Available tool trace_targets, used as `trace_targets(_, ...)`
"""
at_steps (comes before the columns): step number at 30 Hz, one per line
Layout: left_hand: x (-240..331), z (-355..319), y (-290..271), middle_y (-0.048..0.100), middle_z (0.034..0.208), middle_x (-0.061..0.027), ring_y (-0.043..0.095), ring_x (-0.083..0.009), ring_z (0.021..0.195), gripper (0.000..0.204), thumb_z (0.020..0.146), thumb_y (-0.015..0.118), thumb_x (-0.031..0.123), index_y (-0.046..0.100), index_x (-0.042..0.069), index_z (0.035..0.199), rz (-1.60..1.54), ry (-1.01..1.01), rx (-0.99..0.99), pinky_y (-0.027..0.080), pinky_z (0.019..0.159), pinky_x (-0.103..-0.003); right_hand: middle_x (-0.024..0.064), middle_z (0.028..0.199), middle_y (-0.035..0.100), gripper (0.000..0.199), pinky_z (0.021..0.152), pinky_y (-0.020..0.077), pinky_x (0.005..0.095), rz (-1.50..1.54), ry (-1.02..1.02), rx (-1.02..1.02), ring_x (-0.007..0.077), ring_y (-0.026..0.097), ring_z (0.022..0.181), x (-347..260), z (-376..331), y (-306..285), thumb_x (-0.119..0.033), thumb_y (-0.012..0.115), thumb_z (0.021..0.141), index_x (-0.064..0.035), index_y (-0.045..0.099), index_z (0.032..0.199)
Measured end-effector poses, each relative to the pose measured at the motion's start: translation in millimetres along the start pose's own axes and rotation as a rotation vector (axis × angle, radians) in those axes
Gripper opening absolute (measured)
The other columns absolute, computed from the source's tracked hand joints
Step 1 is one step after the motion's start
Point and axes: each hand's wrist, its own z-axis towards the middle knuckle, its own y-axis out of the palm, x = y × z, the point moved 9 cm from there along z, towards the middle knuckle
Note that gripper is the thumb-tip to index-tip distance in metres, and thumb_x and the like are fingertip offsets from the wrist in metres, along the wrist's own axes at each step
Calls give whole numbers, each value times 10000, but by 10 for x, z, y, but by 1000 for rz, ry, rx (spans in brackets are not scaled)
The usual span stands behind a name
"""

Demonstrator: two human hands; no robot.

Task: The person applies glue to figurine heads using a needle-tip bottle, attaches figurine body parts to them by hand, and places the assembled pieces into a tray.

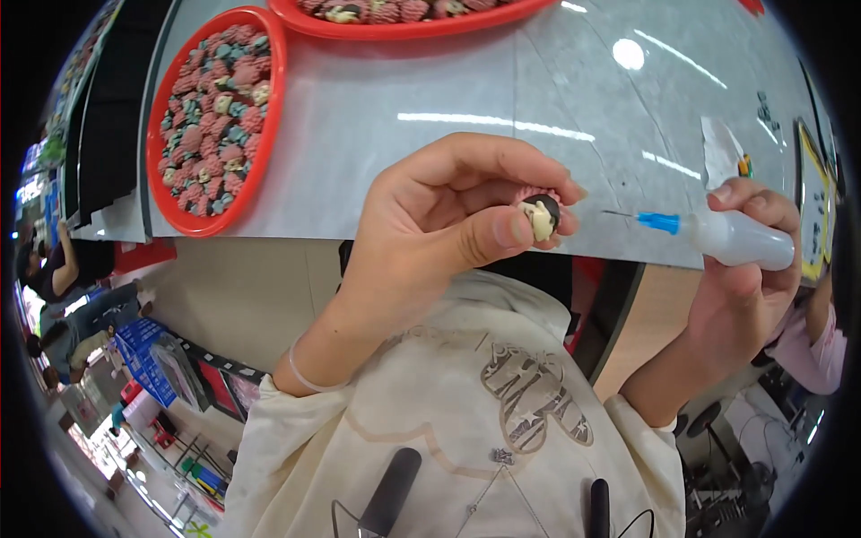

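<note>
Pinching a small cream, black and pink figure (542,215) between thumb and fingertips, the left hand (439,224) is closed on it above the grey worktop (502,81) edge. Right hand (749,269) wraps a white squeeze bottle (735,240), blue needle tip (657,221) just beside the figure. Red trays (273,99) of similar pieces sit behind.

I wear a loose cream cotton sweatshirt (448,421) with a striped grey-and-tan chest patch (535,396); left of that patch, a thin clear bangle (305,375) rings my left wrist.
</note>
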Motion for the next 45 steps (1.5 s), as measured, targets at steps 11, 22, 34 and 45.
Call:
trace_targets(11,-114,-66,85,529,899,-153,577,-183,715,391,713,648,290,495,14,943,4,-25,26,482,569,-213,163,898,491,455,696,368,254,-63,-132,-186,189,454,830,-178,-56,136,-381,546,767,13,465,979)
trace_targets(22,-178,-62,118,528,895,-157,570,-174,713,388,718,638,293,500,8,941,-28,-56,14,470,537,-188,216,835,561,425,605,376,274,-261,-395,-188,197,490,687,-456,-199,140,-302,574,739,40,494,977)
trace_targets(34,-148,-65,53,531,887,-158,576,-204,734,371,706,652,279,504,17,922,-17,-51,16,487,538,-206,209,901,523,449,599,378,261,-284,-347,-141,193,473,686,-384,-217,40,-320,573,741,49,500,987)
trace_targets(45,-144,-26,100,528,889,-152,587,-212,727,322,730,637,234,493,17,918,-18,-43,-16,486,536,-205,166,982,500,316,844,365,313,11,-129,35,294,501,982,183,72,-73,-72,553,756,36,403,1012)
